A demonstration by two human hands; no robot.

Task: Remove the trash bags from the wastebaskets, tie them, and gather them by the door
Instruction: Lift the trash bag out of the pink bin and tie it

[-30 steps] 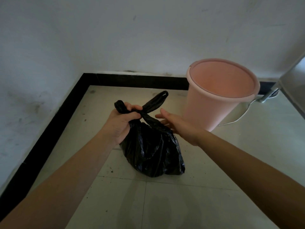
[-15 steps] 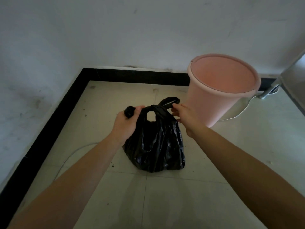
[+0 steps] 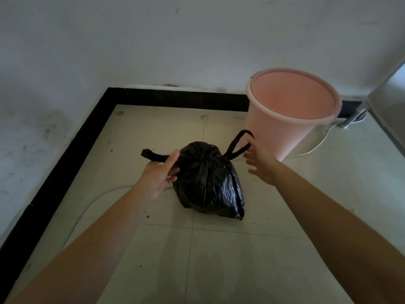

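Observation:
A black trash bag point(image 3: 208, 183) sits on the tiled floor, its neck knotted at the top. One twisted handle end sticks out to the left, and a looped end point(image 3: 237, 142) stands up on the right. My left hand point(image 3: 158, 175) pinches the left end under its thumb, with the other fingers loose. My right hand point(image 3: 260, 164) hovers just right of the loop, fingers spread and holding nothing. The pink wastebasket point(image 3: 282, 130) stands behind my right hand with no liner in it.
White walls with a black baseboard point(image 3: 65, 154) form a corner to the left and behind. A thin white cable point(image 3: 87, 207) curves across the floor near my left arm. A metal furniture leg point(image 3: 352, 119) and another cable lie at the right.
Both hands pulled the bag's ends apart and the knot drew tight on top of the bag. My right hand let go of its end and opened. The bag has sunk lower.

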